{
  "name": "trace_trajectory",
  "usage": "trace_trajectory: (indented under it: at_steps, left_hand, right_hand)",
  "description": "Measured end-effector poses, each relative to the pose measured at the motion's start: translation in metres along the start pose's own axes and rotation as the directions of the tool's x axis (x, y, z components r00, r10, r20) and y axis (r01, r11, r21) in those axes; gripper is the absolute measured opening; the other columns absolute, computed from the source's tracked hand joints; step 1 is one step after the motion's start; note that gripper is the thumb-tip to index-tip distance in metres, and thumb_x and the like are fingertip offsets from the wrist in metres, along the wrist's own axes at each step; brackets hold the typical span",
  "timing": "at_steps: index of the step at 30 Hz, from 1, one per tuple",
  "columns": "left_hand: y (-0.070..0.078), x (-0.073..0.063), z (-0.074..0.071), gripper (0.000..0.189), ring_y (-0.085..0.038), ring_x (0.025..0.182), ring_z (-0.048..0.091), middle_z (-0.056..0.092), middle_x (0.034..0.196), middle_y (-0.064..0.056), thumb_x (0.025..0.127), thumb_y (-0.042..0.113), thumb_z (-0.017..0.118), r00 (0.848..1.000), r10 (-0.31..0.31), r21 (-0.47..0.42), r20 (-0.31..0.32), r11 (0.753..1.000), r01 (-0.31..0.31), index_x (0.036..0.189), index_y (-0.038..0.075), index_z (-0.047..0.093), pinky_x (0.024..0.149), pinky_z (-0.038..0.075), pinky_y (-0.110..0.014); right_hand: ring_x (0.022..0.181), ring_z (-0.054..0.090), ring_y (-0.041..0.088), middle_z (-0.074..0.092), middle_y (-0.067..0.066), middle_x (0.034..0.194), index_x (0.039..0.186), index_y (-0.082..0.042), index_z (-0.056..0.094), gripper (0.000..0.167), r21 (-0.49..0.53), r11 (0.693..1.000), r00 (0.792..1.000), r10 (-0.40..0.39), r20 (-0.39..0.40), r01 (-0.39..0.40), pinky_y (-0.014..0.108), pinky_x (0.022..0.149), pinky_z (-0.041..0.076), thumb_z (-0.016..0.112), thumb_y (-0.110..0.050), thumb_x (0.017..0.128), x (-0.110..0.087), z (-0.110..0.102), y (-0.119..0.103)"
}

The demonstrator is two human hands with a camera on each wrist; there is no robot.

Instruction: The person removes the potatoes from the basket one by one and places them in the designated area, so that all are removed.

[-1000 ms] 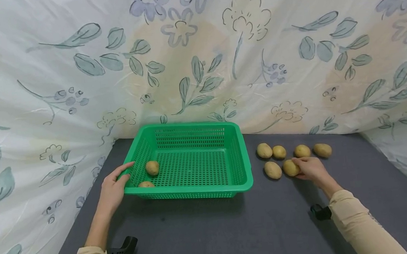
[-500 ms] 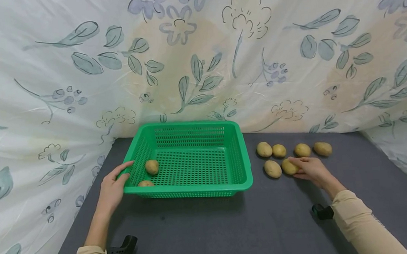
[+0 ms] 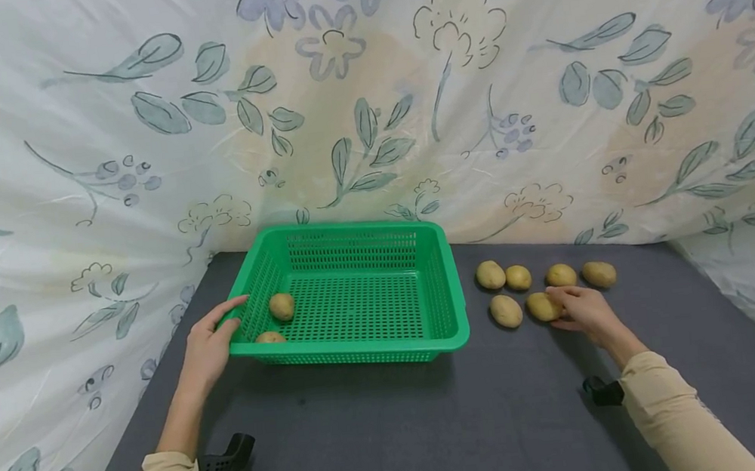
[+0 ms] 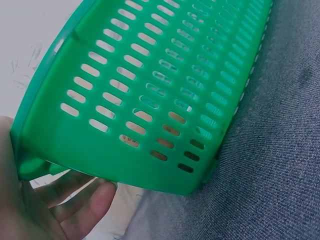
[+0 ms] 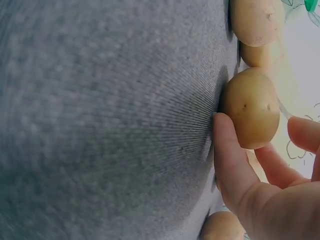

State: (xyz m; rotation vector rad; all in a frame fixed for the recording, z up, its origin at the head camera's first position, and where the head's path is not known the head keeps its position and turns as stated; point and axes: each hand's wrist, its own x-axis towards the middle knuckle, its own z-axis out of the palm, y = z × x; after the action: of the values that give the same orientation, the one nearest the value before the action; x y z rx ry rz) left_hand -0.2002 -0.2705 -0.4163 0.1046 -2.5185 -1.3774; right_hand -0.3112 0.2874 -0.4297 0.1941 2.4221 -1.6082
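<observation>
A green plastic basket [image 3: 361, 351] stands on the dark table, with a potato [image 3: 282, 307] on its floor and another potato [image 3: 270, 337] partly hidden by the near rim. My left hand [image 3: 207, 350] grips the basket's left end; in the left wrist view, its fingers [image 4: 102, 197] curl under the rim. My right hand [image 3: 586, 312] is at a potato [image 3: 544, 307] in the near row, thumb and fingers about its right end. In the right wrist view, the thumb [image 5: 227, 140] touches this potato [image 5: 252, 107], a finger reaches behind it, and another fingertip stands apart.
Left of that potato lies another potato [image 3: 505, 311]. Behind it a back row holds several, among them a potato [image 3: 490, 275] at the left and a potato [image 3: 599, 275] at the right. A floral sheet [image 3: 366, 115] hangs behind the table.
The potato at my right hand has turned a little and shifted slightly right, along with the hand. My left hand and the basket keep their places.
</observation>
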Motion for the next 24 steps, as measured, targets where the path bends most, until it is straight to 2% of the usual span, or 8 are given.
trace_trajectory:
  at_steps: [5,8,12,16,18,20,22,24]
  left_hand:
    - [-0.001,0.0,0.0,0.041,-0.009,0.041,0.019,0.049,0.123,-0.022,0.102,0.019,0.039,1.0,0.001,0.002,0.0,1.0,-0.001,0.141,0.011,0.049,0.045,0.031,-0.032]
    - [-0.002,0.0,0.0,0.04,-0.008,0.041,0.019,0.049,0.123,-0.022,0.102,0.019,0.039,1.0,0.005,0.0,0.0,1.0,-0.005,0.141,0.011,0.049,0.042,0.031,-0.031]
    - [-0.001,0.001,0.0,0.041,-0.008,0.04,0.02,0.045,0.133,-0.021,0.102,0.019,0.039,1.0,0.006,-0.012,0.006,1.0,-0.006,0.141,0.011,0.049,0.041,0.031,-0.031]
    - [-0.001,0.002,-0.001,0.041,-0.008,0.039,0.02,0.046,0.13,-0.022,0.102,0.02,0.039,1.0,0.009,-0.014,0.005,1.0,-0.009,0.141,0.011,0.049,0.04,0.03,-0.03]
    - [-0.001,0.002,-0.001,0.04,-0.008,0.039,0.02,0.052,0.118,-0.021,0.102,0.019,0.039,1.0,0.011,-0.01,0.001,1.0,-0.011,0.14,0.011,0.049,0.04,0.03,-0.029]
    - [-0.001,0.002,0.0,0.04,-0.008,0.04,0.02,0.054,0.098,-0.018,0.102,0.018,0.039,1.0,0.013,-0.007,-0.004,1.0,-0.013,0.14,0.01,0.05,0.04,0.03,-0.029]
    - [-0.002,0.002,0.0,0.04,-0.008,0.04,0.02,0.047,0.079,-0.014,0.102,0.017,0.04,1.0,0.011,-0.004,-0.005,1.0,-0.011,0.14,0.01,0.05,0.04,0.03,-0.029]
    - [-0.002,0.001,0.0,0.04,-0.008,0.04,0.021,0.041,0.072,-0.011,0.102,0.017,0.04,1.0,0.004,-0.003,-0.006,1.0,-0.004,0.14,0.011,0.05,0.041,0.03,-0.029]
  right_hand:
    - [0.108,0.044,0.034,0.034,0.03,0.132,0.143,0.011,0.03,0.064,-0.052,0.999,0.999,-0.009,-0.033,0.007,0.038,0.081,0.052,0.037,-0.038,0.102,-0.001,-0.002,-0.003]
    - [0.102,0.047,0.029,0.04,0.026,0.122,0.14,0.012,0.033,0.063,-0.084,0.996,0.999,-0.017,-0.04,0.014,0.038,0.081,0.052,0.036,-0.038,0.102,-0.004,-0.005,-0.007]
    - [0.108,0.049,0.037,0.041,0.031,0.124,0.141,0.015,0.027,0.068,-0.136,0.99,0.998,-0.047,-0.034,0.042,0.038,0.082,0.052,0.033,-0.04,0.102,-0.009,-0.013,-0.018]
    - [0.119,0.041,0.045,0.036,0.036,0.133,0.144,0.014,0.022,0.076,-0.174,0.982,0.996,-0.082,-0.04,0.074,0.039,0.082,0.051,0.031,-0.047,0.1,-0.011,-0.019,-0.035]
    - [0.122,0.039,0.046,0.034,0.036,0.136,0.146,0.012,0.021,0.078,-0.172,0.982,0.995,-0.09,-0.043,0.081,0.04,0.084,0.05,0.031,-0.051,0.099,-0.011,-0.02,-0.044]
    - [0.125,0.037,0.045,0.032,0.034,0.14,0.148,0.009,0.021,0.08,-0.154,0.985,0.995,-0.091,-0.047,0.082,0.041,0.087,0.049,0.031,-0.053,0.098,-0.009,-0.021,-0.053]
    - [0.127,0.035,0.044,0.028,0.034,0.142,0.149,0.006,0.019,0.077,-0.115,0.989,0.994,-0.098,-0.039,0.093,0.042,0.09,0.047,0.03,-0.051,0.099,-0.008,-0.02,-0.063]
    - [0.128,0.033,0.043,0.026,0.032,0.144,0.15,0.004,0.019,0.074,-0.091,0.99,0.993,-0.113,-0.028,0.11,0.041,0.091,0.046,0.028,-0.05,0.1,-0.006,-0.019,-0.072]
